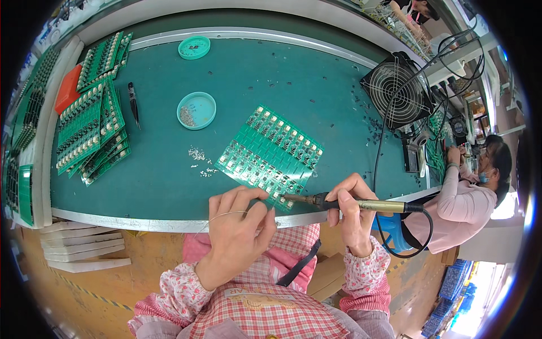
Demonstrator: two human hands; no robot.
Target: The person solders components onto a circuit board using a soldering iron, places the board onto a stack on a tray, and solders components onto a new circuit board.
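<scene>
A green circuit board point(270, 153) with rows of white and black components lies askew near the table's front edge. My right hand point(355, 217) grips a soldering iron point(389, 205) with a gold-coloured handle, its tip pointing left at the board's near corner. At that same corner, the fingers of my left hand point(234, 231) are closed in a pinch by the board's near edge. A thin solder wire point(228, 213) curves across the back of this hand; its end between the fingers is hard to see.
Left are stacked circuit boards point(90, 127), tweezers point(133, 104) and a red box point(68, 89). Beyond sit two round dishes, the nearer dish point(212, 117) holding small parts; loose parts point(197, 155) lie closer. A fan point(395, 90) and the iron's cable point(430, 231) are right, near a seated co-worker point(471, 198).
</scene>
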